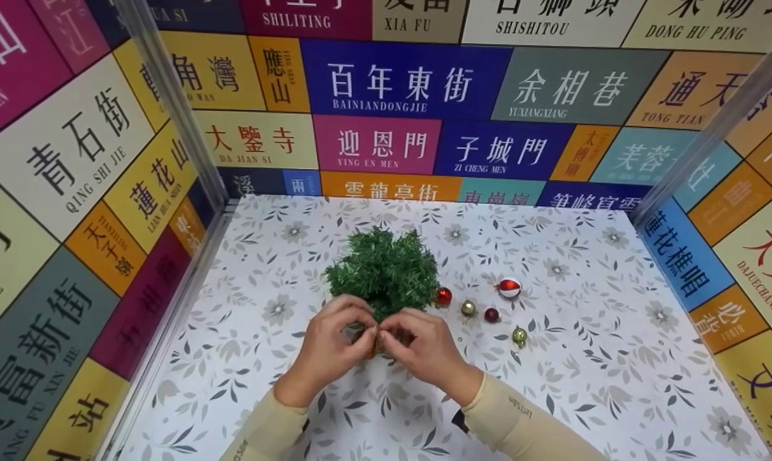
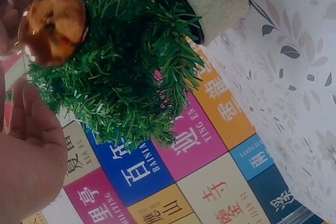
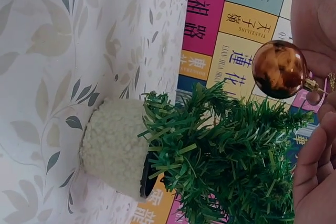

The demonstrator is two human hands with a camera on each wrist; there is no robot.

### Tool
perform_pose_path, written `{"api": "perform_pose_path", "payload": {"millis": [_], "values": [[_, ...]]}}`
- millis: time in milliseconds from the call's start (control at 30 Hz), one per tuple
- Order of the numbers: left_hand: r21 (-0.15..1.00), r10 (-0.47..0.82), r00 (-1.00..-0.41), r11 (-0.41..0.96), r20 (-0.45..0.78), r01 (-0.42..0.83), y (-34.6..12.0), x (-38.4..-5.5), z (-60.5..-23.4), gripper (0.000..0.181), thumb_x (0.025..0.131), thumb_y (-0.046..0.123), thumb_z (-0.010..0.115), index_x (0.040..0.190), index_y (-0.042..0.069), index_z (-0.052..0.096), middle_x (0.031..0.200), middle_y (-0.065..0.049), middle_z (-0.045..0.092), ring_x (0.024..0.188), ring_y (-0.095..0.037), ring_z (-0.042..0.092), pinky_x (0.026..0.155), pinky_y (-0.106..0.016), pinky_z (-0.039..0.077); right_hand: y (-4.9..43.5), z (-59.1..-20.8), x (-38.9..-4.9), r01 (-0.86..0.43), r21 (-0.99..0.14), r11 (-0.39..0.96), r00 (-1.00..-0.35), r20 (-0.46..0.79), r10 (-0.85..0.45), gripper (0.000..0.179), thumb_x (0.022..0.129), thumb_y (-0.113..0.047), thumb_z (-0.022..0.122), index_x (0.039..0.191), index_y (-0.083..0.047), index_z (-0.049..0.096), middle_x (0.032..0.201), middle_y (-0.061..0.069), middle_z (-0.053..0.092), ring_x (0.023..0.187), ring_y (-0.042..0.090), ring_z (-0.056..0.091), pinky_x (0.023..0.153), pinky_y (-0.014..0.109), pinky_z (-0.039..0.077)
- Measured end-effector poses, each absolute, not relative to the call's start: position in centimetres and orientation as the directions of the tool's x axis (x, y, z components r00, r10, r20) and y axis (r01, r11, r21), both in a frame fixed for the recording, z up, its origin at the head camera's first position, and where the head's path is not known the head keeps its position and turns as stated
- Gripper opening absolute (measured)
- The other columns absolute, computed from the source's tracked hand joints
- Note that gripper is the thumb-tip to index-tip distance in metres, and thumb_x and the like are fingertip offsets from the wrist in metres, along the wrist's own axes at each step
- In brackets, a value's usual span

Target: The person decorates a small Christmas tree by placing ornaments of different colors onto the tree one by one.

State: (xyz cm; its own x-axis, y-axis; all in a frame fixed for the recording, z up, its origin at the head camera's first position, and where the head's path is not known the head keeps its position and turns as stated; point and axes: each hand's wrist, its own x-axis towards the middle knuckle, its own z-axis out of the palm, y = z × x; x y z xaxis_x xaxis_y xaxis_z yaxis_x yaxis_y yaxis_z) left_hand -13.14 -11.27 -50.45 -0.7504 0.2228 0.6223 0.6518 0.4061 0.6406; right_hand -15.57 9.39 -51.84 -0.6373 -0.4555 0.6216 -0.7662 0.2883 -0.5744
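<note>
A shiny copper-coloured Christmas ball (image 3: 280, 69) with a gold cap and cord hangs at my fingertips, in front of the small green artificial Christmas tree (image 1: 386, 266). My left hand (image 1: 335, 336) and right hand (image 1: 427, 342) meet there, thumb and finger of each pinched together at the ball's cap and cord. In the left wrist view the ball (image 2: 55, 24) shows close beside the branches, with my left hand (image 2: 31, 150) below it. The right wrist view shows the tree's rough cream pot (image 3: 113, 148) standing on the table. Exactly which fingers grip the cord is partly hidden.
Right of the tree lie a red ball (image 1: 444, 296), a gold ball (image 1: 468, 308), a dark red ball (image 1: 491, 315), a red-and-white ornament (image 1: 509, 287) and a gold-green ornament (image 1: 519, 336). Sign-covered walls enclose the flower-patterned table (image 1: 245, 358) at the back and sides.
</note>
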Motion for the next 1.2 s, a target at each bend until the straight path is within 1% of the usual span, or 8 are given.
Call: {"api": "perform_pose_path", "payload": {"millis": [100, 333, 533, 633, 733, 900, 1033, 1200], "values": [[0.634, 0.223, -0.743, 0.403, 0.631, 0.660, -11.3, -13.1, -50.4, 0.006, 0.093, 0.015, 0.068, 0.089, 0.019, 0.071, 0.107, 0.006, 0.061, 0.097, -0.010, 0.058, 0.080, -0.032, 0.052, 9.4, -51.8, -15.6, -0.771, -0.571, 0.282, -0.631, 0.626, -0.458, 0.009, 0.093, -0.015, 0.069, 0.099, -0.022, 0.072, 0.085, -0.013, 0.061, 0.061, 0.000, 0.053, 0.052, 0.015, 0.045], [0.627, 0.225, -0.736, 0.403, 0.638, 0.667, -11.3, -13.1, -50.3, 0.006, 0.093, 0.015, 0.067, 0.089, 0.019, 0.071, 0.106, 0.002, 0.063, 0.097, -0.010, 0.058, 0.079, -0.030, 0.052, 9.3, -51.6, -15.7, -0.763, -0.583, 0.278, -0.638, 0.611, -0.469, 0.009, 0.093, -0.017, 0.071, 0.099, -0.023, 0.073, 0.083, -0.014, 0.062, 0.060, -0.001, 0.052, 0.050, 0.017, 0.045], [0.577, 0.234, -0.726, 0.473, 0.647, 0.666, -11.6, -13.1, -50.5, 0.010, 0.088, 0.010, 0.069, 0.085, 0.019, 0.067, 0.102, 0.007, 0.062, 0.092, -0.010, 0.058, 0.075, -0.030, 0.052, 9.3, -51.7, -15.9, -0.772, -0.595, 0.226, -0.624, 0.639, -0.450, 0.010, 0.093, -0.011, 0.070, 0.094, -0.021, 0.072, 0.083, -0.011, 0.061, 0.059, 0.002, 0.051, 0.049, 0.017, 0.044], [0.484, 0.240, -0.697, 0.569, 0.676, 0.665, -11.7, -13.3, -50.8, 0.012, 0.081, 0.008, 0.069, 0.079, 0.019, 0.065, 0.096, 0.008, 0.061, 0.086, -0.011, 0.058, 0.074, -0.032, 0.050, 9.3, -51.9, -16.0, -0.801, -0.539, 0.261, -0.596, 0.677, -0.433, 0.011, 0.090, -0.009, 0.071, 0.089, -0.020, 0.071, 0.080, -0.012, 0.058, 0.059, 0.001, 0.050, 0.050, 0.015, 0.043], [0.386, 0.242, -0.666, 0.657, 0.705, 0.647, -11.6, -13.5, -51.1, 0.010, 0.076, 0.009, 0.069, 0.076, 0.018, 0.065, 0.092, 0.006, 0.061, 0.082, -0.015, 0.058, 0.071, -0.034, 0.048, 9.3, -52.1, -16.0, -0.836, -0.435, 0.334, -0.547, 0.714, -0.438, 0.011, 0.088, -0.010, 0.071, 0.085, -0.020, 0.069, 0.076, -0.013, 0.055, 0.061, 0.000, 0.048, 0.053, 0.014, 0.041], [0.270, 0.257, -0.621, 0.732, 0.740, 0.625, -11.6, -13.8, -51.4, 0.008, 0.074, 0.010, 0.066, 0.073, 0.017, 0.063, 0.091, 0.002, 0.061, 0.077, -0.020, 0.056, 0.065, -0.036, 0.044, 9.3, -52.4, -16.3, -0.861, -0.275, 0.428, -0.469, 0.756, -0.457, 0.009, 0.086, -0.013, 0.071, 0.082, -0.020, 0.067, 0.072, -0.013, 0.054, 0.063, 0.003, 0.046, 0.054, 0.020, 0.039], [0.244, 0.264, -0.602, 0.738, 0.753, 0.629, -11.6, -14.1, -51.2, 0.008, 0.075, 0.010, 0.065, 0.073, 0.017, 0.062, 0.095, -0.001, 0.063, 0.081, -0.022, 0.057, 0.066, -0.037, 0.045, 9.3, -52.5, -16.6, -0.854, -0.222, 0.470, -0.449, 0.772, -0.451, 0.007, 0.087, -0.016, 0.070, 0.082, -0.020, 0.068, 0.073, -0.012, 0.056, 0.063, 0.004, 0.046, 0.053, 0.022, 0.040], [0.301, 0.238, -0.637, 0.726, 0.734, 0.618, -11.8, -14.3, -51.2, 0.010, 0.075, 0.010, 0.065, 0.073, 0.019, 0.060, 0.109, -0.002, 0.065, 0.096, -0.022, 0.061, 0.077, -0.040, 0.048, 9.0, -52.5, -16.7, -0.836, -0.211, 0.506, -0.457, 0.778, -0.431, 0.005, 0.088, -0.017, 0.069, 0.084, -0.020, 0.070, 0.075, -0.012, 0.058, 0.063, 0.005, 0.047, 0.052, 0.022, 0.041]]}}
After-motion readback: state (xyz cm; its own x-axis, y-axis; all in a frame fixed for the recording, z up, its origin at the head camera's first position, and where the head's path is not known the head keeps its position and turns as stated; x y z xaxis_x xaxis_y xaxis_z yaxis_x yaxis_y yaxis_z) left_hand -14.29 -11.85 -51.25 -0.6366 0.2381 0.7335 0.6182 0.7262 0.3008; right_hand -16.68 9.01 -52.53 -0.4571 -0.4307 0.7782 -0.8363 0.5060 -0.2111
